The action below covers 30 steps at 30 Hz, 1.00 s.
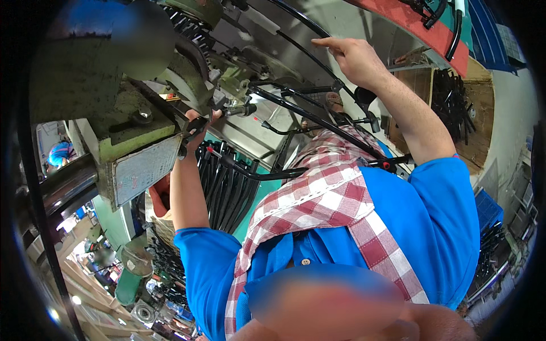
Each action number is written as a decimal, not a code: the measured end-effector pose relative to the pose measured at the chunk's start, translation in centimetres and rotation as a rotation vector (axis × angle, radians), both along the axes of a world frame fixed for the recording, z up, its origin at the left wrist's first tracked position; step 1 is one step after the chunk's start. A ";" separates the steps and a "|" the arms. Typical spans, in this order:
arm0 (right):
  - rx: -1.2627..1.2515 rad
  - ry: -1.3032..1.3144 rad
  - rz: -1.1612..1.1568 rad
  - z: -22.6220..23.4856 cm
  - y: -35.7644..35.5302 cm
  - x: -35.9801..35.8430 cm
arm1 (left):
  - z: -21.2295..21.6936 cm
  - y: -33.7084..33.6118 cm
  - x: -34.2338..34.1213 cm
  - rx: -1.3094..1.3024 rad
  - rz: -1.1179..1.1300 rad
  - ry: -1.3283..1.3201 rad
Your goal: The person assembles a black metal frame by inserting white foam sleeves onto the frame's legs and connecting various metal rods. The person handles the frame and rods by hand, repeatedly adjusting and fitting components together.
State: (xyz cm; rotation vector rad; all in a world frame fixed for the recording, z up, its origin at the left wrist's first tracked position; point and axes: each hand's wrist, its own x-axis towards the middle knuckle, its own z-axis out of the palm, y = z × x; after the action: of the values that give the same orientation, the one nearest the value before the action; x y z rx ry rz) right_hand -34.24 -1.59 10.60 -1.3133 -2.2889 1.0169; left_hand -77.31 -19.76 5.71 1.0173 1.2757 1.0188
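**Black bent metal-tube frame (318, 118) at one o'clock**

Slants across the red-and-white checked cloth apron (307, 199). Left hand (197, 141) is at ten by a chunky green metal machine (126, 149), half hidden, so can't tell if that grip's clamped. Right hand (355, 61) is at one: index poking out, grip loosely apart. Brown wooden bin (483, 113), two o'clock.

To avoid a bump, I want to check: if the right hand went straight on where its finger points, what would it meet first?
Probably the thin black rod, which slants across the picture just left of the right hand. Depth is unclear, so the hand might pass in front of or behind it.
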 end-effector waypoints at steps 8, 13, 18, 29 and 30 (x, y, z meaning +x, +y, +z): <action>0.010 -0.064 -0.020 -1.9 3.0 -1.8 | 2.9 0.8 4.5 -0.176 0.108 0.593; -0.070 -0.060 0.006 -0.7 2.4 -1.8 | 1.8 -0.2 3.0 -0.180 0.171 0.330; -0.038 0.055 -0.032 -0.4 2.5 -0.3 | 2.3 0.0 1.8 -0.202 0.225 -0.114; 0.064 0.096 0.112 -0.4 2.5 -2.8 | -2.6 -5.9 -4.2 -0.375 -0.083 0.849; 0.040 0.046 0.080 -0.4 2.5 -2.6 | -1.4 -4.4 -1.9 -0.324 -0.032 0.952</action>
State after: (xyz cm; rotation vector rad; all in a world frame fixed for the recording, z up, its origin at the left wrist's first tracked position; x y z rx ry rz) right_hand -36.80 0.90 10.17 -1.1790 -2.3312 1.0103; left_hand -79.20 -24.12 4.26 1.3037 2.0915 0.2342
